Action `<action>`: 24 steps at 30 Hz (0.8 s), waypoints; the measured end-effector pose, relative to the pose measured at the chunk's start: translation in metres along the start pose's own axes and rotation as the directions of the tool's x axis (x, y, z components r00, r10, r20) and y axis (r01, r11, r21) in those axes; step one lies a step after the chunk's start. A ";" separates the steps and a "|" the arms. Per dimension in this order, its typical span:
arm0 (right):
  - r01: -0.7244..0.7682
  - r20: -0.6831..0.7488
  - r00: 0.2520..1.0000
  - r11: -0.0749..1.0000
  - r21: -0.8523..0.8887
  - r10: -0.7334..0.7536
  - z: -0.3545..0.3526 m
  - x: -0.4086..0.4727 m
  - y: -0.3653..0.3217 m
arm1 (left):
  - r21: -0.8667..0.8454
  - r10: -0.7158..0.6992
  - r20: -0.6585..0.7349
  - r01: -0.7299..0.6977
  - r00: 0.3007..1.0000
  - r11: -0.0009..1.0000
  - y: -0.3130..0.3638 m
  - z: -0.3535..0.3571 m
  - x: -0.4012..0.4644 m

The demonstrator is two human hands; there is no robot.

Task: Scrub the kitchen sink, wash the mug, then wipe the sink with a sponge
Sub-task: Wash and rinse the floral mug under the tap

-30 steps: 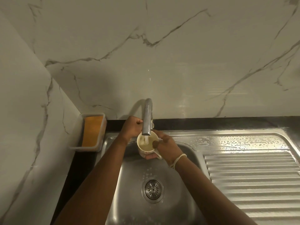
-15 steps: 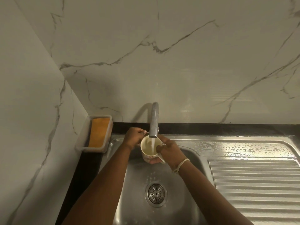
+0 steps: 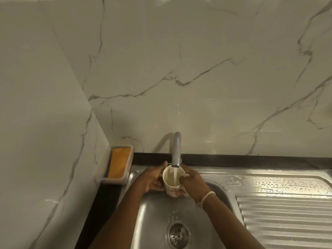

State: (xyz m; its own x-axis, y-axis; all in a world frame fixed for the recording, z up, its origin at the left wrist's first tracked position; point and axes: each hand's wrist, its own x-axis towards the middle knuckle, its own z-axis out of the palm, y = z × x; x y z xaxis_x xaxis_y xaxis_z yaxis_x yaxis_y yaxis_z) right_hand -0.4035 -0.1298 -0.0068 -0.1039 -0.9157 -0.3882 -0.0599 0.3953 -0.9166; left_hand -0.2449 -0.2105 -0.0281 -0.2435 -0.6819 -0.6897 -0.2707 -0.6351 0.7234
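A cream mug (image 3: pixel 171 184) with a patterned outside is held upright under the steel tap (image 3: pixel 176 150), and water runs from the spout into it. My right hand (image 3: pixel 193 182) grips the mug on its right side at the handle, thumb over the rim. My left hand (image 3: pixel 152 179) cups the mug's left side. Both are above the steel sink basin (image 3: pixel 154 221), whose round drain (image 3: pixel 178 235) lies below the mug. An orange sponge (image 3: pixel 119 162) lies in a clear tray at the back left.
The clear sponge tray (image 3: pixel 115 180) stands on the black counter (image 3: pixel 106 200) in the left corner. A ribbed, wet draining board (image 3: pixel 283 218) runs to the right of the basin. Marble walls (image 3: pixel 197 78) close in the back and left.
My left hand has come off the tap's base and now cups the mug's left side. The mug stays under the running water. The camera view has tilted upward.
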 end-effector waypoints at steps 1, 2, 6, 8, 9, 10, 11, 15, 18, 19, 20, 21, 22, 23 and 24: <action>-0.001 -0.005 1.000 1.000 0.005 0.001 -0.001 0.000 -0.001 | -0.012 0.001 0.014 -0.001 1.000 1.000 0.000 0.001 -0.003; 0.005 -0.012 1.000 1.000 -0.007 -0.005 -0.001 -0.001 -0.002 | -0.014 0.003 0.022 -0.003 1.000 1.000 0.000 0.002 -0.004; 0.036 -0.027 0.999 0.998 -0.057 -0.037 -0.002 -0.004 -0.006 | 0.023 0.009 0.015 -0.009 1.000 1.000 0.001 0.007 -0.010; 0.028 -0.033 0.999 0.998 -0.054 -0.030 -0.001 -0.004 -0.006 | 0.039 0.017 0.012 -0.017 1.000 0.999 0.001 0.008 -0.010; 0.030 -0.038 0.999 0.998 -0.061 -0.033 -0.001 -0.003 -0.005 | 0.045 0.023 0.010 -0.024 1.000 0.999 0.001 0.007 -0.009; 0.030 -0.045 0.998 0.997 -0.071 -0.033 -0.001 -0.002 -0.005 | 0.051 0.028 0.015 -0.028 1.000 0.998 0.001 0.005 -0.008; 0.030 -0.046 0.998 0.997 -0.074 -0.034 0.000 -0.002 -0.004 | 0.061 0.030 0.025 -0.031 0.999 0.998 0.001 0.003 -0.006; 0.028 -0.025 0.999 0.997 -0.073 -0.029 0.000 -0.002 -0.006 | 0.129 0.022 0.066 -0.030 0.998 0.991 0.002 -0.007 -0.001; 0.047 -0.023 0.999 0.994 -0.096 -0.049 0.000 0.000 -0.007 | 0.170 0.009 0.081 -0.022 0.997 0.985 0.004 -0.011 0.002; 0.058 -0.025 0.998 0.992 -0.114 -0.061 0.000 0.002 -0.005 | 0.169 0.007 0.082 -0.021 0.997 0.985 0.004 -0.012 0.004; 0.064 -0.024 0.997 0.989 -0.134 -0.068 0.001 0.003 -0.005 | 0.166 0.011 0.081 -0.024 0.997 0.986 0.003 -0.013 0.005; 0.072 -0.021 0.997 0.986 -0.150 -0.075 0.001 0.003 -0.005 | 0.168 0.019 0.077 -0.032 0.997 0.985 0.003 -0.013 0.005; 0.072 -0.022 0.997 0.984 -0.164 -0.076 0.001 0.003 -0.005 | 0.170 0.028 0.072 -0.040 0.997 0.985 0.003 -0.013 0.006; 0.075 -0.021 0.997 0.982 -0.175 -0.080 0.001 0.004 -0.004 | 0.175 0.038 0.063 -0.049 0.997 0.983 0.003 -0.013 0.008; 0.073 -0.021 0.997 0.981 -0.182 -0.078 0.000 0.005 -0.003 | 0.176 0.052 0.051 -0.060 0.997 0.983 0.003 -0.013 0.010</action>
State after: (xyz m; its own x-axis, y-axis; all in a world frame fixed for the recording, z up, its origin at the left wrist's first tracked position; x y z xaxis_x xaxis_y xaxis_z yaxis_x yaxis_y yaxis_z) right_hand -0.4034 -0.1360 -0.0061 -0.1194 -0.9421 -0.3135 -0.2470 0.3340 -0.9096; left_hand -0.2362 -0.2239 -0.0327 -0.3043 -0.6947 -0.6518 -0.4154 -0.5189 0.7471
